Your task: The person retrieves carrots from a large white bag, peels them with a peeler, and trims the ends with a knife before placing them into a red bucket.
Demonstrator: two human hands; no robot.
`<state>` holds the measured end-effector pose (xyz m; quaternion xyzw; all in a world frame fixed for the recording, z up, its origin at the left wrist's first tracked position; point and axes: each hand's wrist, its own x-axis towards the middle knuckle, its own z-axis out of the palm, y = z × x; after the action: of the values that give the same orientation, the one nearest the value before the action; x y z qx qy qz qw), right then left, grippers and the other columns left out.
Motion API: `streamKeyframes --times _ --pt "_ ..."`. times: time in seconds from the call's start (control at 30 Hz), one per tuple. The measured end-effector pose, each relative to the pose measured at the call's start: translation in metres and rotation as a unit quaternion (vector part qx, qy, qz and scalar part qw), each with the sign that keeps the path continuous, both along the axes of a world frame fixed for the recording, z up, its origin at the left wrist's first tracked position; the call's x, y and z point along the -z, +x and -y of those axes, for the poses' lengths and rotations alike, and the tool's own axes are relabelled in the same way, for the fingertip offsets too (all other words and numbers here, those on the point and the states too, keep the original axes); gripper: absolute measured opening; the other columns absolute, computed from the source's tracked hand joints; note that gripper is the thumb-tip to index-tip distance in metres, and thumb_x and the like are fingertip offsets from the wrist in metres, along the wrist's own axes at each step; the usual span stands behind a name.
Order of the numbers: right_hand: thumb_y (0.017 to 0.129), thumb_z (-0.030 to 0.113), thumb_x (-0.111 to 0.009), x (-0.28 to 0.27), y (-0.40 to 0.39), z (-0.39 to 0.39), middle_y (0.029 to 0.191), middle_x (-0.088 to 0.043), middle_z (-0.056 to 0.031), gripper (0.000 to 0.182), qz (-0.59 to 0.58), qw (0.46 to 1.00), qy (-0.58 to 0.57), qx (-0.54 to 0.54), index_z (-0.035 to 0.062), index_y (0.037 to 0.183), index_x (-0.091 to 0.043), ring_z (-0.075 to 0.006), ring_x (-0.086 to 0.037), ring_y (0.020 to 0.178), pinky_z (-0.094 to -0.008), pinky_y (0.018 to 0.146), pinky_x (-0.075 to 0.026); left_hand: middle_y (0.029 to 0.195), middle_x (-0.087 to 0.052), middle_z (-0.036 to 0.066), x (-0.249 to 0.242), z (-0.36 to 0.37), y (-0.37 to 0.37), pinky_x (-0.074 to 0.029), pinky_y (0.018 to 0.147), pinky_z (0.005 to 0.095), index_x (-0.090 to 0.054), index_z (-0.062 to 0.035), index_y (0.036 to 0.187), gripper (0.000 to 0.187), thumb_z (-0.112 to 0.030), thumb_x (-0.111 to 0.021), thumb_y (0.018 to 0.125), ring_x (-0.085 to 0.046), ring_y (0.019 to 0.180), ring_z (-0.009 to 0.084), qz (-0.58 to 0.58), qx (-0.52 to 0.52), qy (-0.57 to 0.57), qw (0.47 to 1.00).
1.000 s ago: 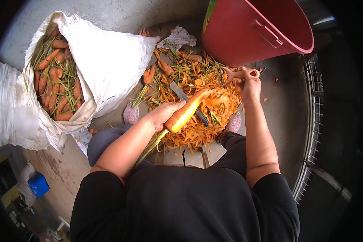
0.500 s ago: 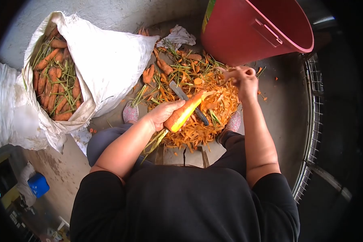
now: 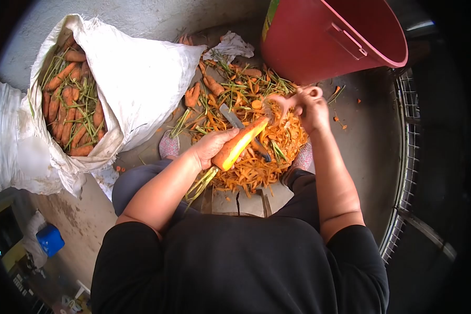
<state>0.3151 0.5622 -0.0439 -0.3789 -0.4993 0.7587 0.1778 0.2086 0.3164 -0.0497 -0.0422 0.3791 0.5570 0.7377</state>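
Note:
My left hand [image 3: 211,148] is wrapped round the thick end of a large carrot [image 3: 242,145], its green stalks [image 3: 203,181] trailing below. One side of the carrot is bared to bright yellow-orange, the rest still has duller skin. In my right hand [image 3: 315,114] is a pinkish peeler [image 3: 282,101], closed in the fingers, with its head close by the carrot's narrow tip. Beneath both hands lies a heap of orange peelings [image 3: 293,133]. A knife [image 3: 231,115] rests on this heap, partly hidden behind the carrot.
To the left, a white sack [image 3: 141,78] gapes open, full of unpeeled carrots [image 3: 68,104]. A tall red bucket [image 3: 309,47] stands at the upper right. Loose carrots [image 3: 192,95] and stalks lie beyond the heap. Wire mesh [image 3: 411,125] runs along the right side.
My right hand has shifted slightly down and left, bringing the peeler's head to the carrot's tip. A strip of peel hanging near the tip earlier no longer shows. My left hand stays put.

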Motion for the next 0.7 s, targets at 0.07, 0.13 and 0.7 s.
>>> streamKeyframes --times 0.07,0.13,0.7 --pt "0.080 0.009 -0.059 0.000 0.000 -0.009 0.070 -0.057 -0.0087 0.012 0.040 0.994 0.061 0.084 0.0005 0.086 -0.053 -0.0097 -0.047 0.045 -0.0199 0.039 -0.039 0.084 -0.057 0.011 -0.001 0.000 -0.003 -0.050 0.058 0.0319 -0.048 -0.0024 0.110 0.043 -0.039 -0.042 0.089 -0.058 0.069 0.0203 -0.007 0.002 -0.007 1.000" --pt "0.081 0.009 -0.058 -0.012 -0.001 -0.002 0.069 -0.057 -0.0081 0.012 -0.011 0.993 0.010 0.114 0.0003 0.087 -0.053 -0.0095 -0.046 0.044 -0.0196 0.039 -0.038 0.085 -0.057 0.010 -0.004 0.000 -0.008 -0.050 0.058 0.0327 -0.047 -0.0024 0.110 0.044 -0.040 -0.043 0.088 -0.058 0.070 0.0209 -0.005 0.000 -0.032 0.999" --pt "0.080 0.010 -0.060 -0.017 -0.001 0.005 0.070 -0.059 -0.0086 0.013 -0.046 0.996 0.020 0.077 0.0002 0.084 -0.053 -0.0103 -0.048 0.044 -0.0200 0.039 -0.039 0.085 -0.057 0.009 0.004 0.001 -0.008 -0.051 0.057 0.0325 -0.048 -0.0051 0.110 0.044 -0.043 -0.041 0.089 -0.059 0.069 0.0191 0.004 -0.018 -0.033 0.999"
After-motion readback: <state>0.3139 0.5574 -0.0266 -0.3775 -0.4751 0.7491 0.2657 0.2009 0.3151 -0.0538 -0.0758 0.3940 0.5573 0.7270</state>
